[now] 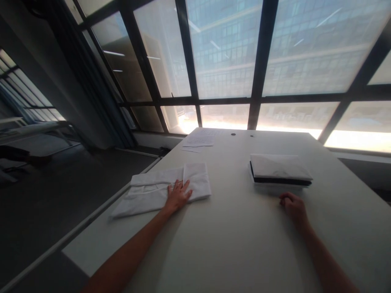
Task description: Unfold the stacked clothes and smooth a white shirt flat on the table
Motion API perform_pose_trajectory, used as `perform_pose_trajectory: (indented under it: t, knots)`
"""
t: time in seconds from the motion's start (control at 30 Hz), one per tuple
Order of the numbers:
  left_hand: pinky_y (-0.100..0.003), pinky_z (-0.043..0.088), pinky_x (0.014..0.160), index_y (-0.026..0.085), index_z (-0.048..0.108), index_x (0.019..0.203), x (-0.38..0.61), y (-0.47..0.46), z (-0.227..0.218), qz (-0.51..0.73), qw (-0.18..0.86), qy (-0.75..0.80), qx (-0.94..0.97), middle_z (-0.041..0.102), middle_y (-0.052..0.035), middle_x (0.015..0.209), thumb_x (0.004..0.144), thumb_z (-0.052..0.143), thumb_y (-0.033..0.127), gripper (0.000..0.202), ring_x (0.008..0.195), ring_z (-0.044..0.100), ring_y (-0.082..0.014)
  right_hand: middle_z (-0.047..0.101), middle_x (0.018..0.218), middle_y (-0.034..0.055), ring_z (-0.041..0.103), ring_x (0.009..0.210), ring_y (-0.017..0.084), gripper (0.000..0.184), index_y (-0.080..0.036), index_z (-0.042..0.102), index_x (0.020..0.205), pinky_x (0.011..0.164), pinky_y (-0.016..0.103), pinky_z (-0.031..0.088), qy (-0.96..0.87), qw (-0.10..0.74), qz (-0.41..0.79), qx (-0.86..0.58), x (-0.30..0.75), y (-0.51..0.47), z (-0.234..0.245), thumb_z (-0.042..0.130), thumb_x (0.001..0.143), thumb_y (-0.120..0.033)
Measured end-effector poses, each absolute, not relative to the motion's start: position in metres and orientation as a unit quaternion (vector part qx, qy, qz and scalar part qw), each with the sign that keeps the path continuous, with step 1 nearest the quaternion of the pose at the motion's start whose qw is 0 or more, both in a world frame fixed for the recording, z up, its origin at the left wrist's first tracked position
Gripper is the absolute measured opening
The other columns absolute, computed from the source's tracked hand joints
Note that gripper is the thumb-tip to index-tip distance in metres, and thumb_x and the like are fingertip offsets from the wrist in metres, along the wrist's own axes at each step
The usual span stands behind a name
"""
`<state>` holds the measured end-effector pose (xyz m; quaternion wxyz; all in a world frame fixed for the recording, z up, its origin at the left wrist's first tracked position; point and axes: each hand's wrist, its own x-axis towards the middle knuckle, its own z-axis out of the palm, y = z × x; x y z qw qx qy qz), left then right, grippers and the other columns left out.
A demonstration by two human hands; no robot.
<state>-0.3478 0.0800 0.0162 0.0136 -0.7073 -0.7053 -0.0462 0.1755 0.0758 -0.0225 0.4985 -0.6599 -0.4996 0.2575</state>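
My left hand lies flat with fingers spread on a folded white cloth at the left part of the white table. My right hand rests on the table with its fingers curled under, nothing visible in it. It sits just in front of a small stack of folded cloths, white on top with a dark layer beneath, without touching it.
Loose paper sheets lie near the table's far edge, with two small dark spots beyond them. Large windows with dark frames run behind the table. Dark floor drops off along the table's left edge.
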Motion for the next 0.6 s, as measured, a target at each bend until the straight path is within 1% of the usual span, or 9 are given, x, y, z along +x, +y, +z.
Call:
perform_pose_trajectory:
  t: [0.1, 0.23, 0.3, 0.33, 0.4, 0.47, 0.53, 0.6]
  knots:
    - [-0.075, 0.012, 0.110, 0.024, 0.037, 0.156, -0.339, 0.085, 0.016, -0.060, 0.016, -0.756, -0.652, 0.038, -0.0143, 0.159, 0.101, 0.030, 0.053, 0.063, 0.150, 0.014, -0.0434, 0.060, 0.054, 0.0017, 0.055, 0.051, 0.018, 0.024, -0.020, 0.064, 0.067, 0.050, 0.027, 0.040, -0.500, 0.507, 0.264, -0.650, 0.176, 0.076, -0.024, 0.045, 0.060, -0.033]
    - [-0.083, 0.010, 0.103, 0.017, 0.039, 0.154, -0.336, 0.108, 0.018, -0.092, 0.022, -0.832, -0.546, 0.035, -0.0196, 0.159, 0.100, 0.031, 0.052, 0.065, 0.145, 0.012, -0.0555, 0.060, 0.054, 0.0010, 0.053, 0.050, 0.018, 0.025, -0.020, 0.065, 0.068, 0.050, 0.027, 0.039, -0.507, 0.504, 0.259, -0.650, 0.176, 0.078, -0.026, 0.044, 0.061, -0.033]
    - [-0.084, 0.009, 0.101, 0.013, 0.043, 0.151, -0.338, 0.121, 0.020, -0.109, 0.023, -0.851, -0.513, 0.035, -0.0236, 0.157, 0.099, 0.035, 0.050, 0.064, 0.144, 0.013, -0.0578, 0.060, 0.054, 0.0008, 0.053, 0.049, 0.017, 0.025, -0.020, 0.064, 0.068, 0.049, 0.027, 0.039, -0.506, 0.502, 0.263, -0.650, 0.176, 0.079, -0.026, 0.044, 0.061, -0.033]
    - [-0.084, 0.008, 0.102, 0.012, 0.045, 0.149, -0.340, 0.126, 0.021, -0.119, 0.023, -0.854, -0.506, 0.037, -0.0250, 0.155, 0.098, 0.037, 0.048, 0.062, 0.144, 0.015, -0.0570, 0.060, 0.054, 0.0007, 0.053, 0.050, 0.017, 0.025, -0.020, 0.064, 0.068, 0.050, 0.027, 0.039, -0.505, 0.504, 0.265, -0.649, 0.176, 0.079, -0.027, 0.044, 0.061, -0.033]
    - [-0.081, 0.008, 0.105, 0.011, 0.049, 0.144, -0.344, 0.133, 0.023, -0.151, 0.014, -0.849, -0.506, 0.043, -0.0266, 0.149, 0.097, 0.042, 0.044, 0.057, 0.144, 0.020, -0.0523, 0.059, 0.054, 0.0006, 0.053, 0.050, 0.018, 0.024, -0.020, 0.063, 0.068, 0.050, 0.027, 0.039, -0.505, 0.509, 0.267, -0.644, 0.175, 0.079, -0.026, 0.044, 0.061, -0.033]
    - [-0.076, 0.009, 0.110, 0.009, 0.052, 0.139, -0.348, 0.136, 0.024, -0.198, -0.006, -0.836, -0.512, 0.048, -0.0272, 0.143, 0.094, 0.047, 0.036, 0.053, 0.142, 0.029, -0.0470, 0.059, 0.054, 0.0005, 0.053, 0.050, 0.017, 0.024, -0.020, 0.063, 0.067, 0.050, 0.027, 0.039, -0.505, 0.513, 0.268, -0.641, 0.173, 0.079, -0.024, 0.044, 0.062, -0.033]
    - [-0.067, 0.014, 0.115, 0.005, 0.051, 0.139, -0.352, 0.139, 0.029, -0.266, -0.033, -0.813, -0.517, 0.049, -0.0277, 0.141, 0.089, 0.051, 0.028, 0.056, 0.139, 0.037, -0.0431, 0.059, 0.053, 0.0007, 0.053, 0.049, 0.017, 0.024, -0.020, 0.063, 0.066, 0.050, 0.027, 0.038, -0.504, 0.513, 0.268, -0.641, 0.171, 0.078, -0.021, 0.043, 0.061, -0.033]
    - [-0.057, 0.021, 0.119, 0.001, 0.047, 0.142, -0.354, 0.147, 0.039, -0.345, -0.056, -0.782, -0.516, 0.047, -0.0273, 0.143, 0.083, 0.055, 0.023, 0.063, 0.139, 0.039, -0.0409, 0.059, 0.053, 0.0009, 0.052, 0.048, 0.017, 0.025, -0.020, 0.063, 0.066, 0.049, 0.027, 0.038, -0.505, 0.513, 0.268, -0.640, 0.169, 0.078, -0.019, 0.043, 0.061, -0.033]
